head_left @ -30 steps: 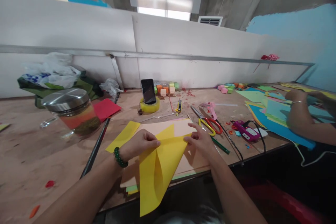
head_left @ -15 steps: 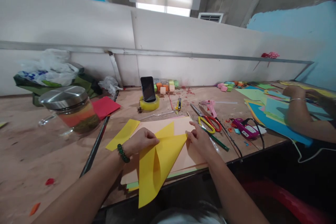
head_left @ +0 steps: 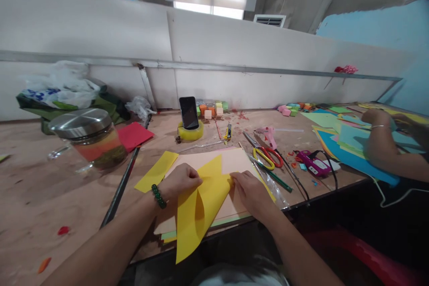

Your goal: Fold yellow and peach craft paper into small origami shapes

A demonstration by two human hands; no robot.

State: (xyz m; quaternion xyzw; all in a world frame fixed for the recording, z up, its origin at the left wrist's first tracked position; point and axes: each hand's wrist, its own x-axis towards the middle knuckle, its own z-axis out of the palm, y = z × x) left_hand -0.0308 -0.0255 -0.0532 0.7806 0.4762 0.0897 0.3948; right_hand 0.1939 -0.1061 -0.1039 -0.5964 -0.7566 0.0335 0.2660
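My left hand point(head_left: 185, 180), with a green bead bracelet at the wrist, pinches the upper left part of a folded yellow paper point(head_left: 212, 196). The paper's right corner is between the fingers of my right hand point(head_left: 244, 187). Its lower tip hangs past the table's front edge, and a curved gap shows in the fold. Beneath it lies a stack of pale peach sheets point(head_left: 232, 161) with green and yellow edges showing below. A separate yellow strip point(head_left: 157, 172) rests at the stack's left side.
Scissors point(head_left: 264, 154), a pink glue gun point(head_left: 268, 135) and a purple device point(head_left: 313, 164) lie to the right. A phone point(head_left: 189, 113) stands in yellow tape behind. At left is a glass jar point(head_left: 100, 147). Another person's arm point(head_left: 385, 152) is over coloured sheets at far right.
My right hand has moved slightly left and down, bending the yellow paper's right corner inward. My left hand stays nearly in place.
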